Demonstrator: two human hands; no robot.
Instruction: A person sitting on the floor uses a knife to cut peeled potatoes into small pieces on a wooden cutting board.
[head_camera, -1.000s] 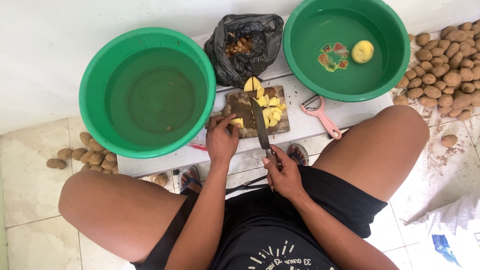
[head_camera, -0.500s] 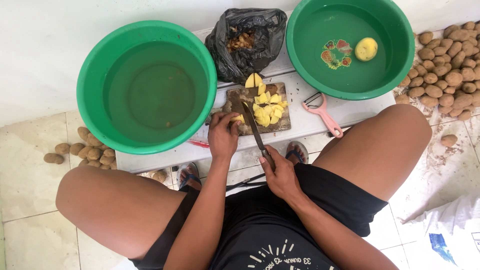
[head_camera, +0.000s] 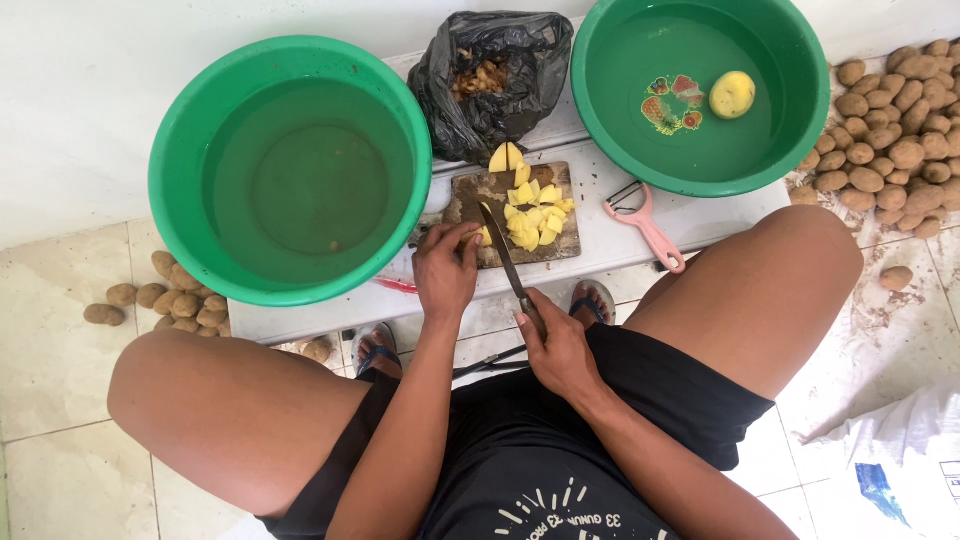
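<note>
The left hand (head_camera: 445, 270) pinches a potato piece (head_camera: 485, 236) on the cutting board (head_camera: 470, 200). The right hand (head_camera: 555, 345) grips the knife (head_camera: 503, 255), blade beside the piece, on the white bench (head_camera: 620, 240).

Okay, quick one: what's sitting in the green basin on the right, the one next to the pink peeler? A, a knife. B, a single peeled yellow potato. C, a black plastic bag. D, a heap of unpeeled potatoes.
B: one peeled yellow potato lies alone on the bottom of the right green basin, while the knife is in the right hand over the cutting board.
</note>
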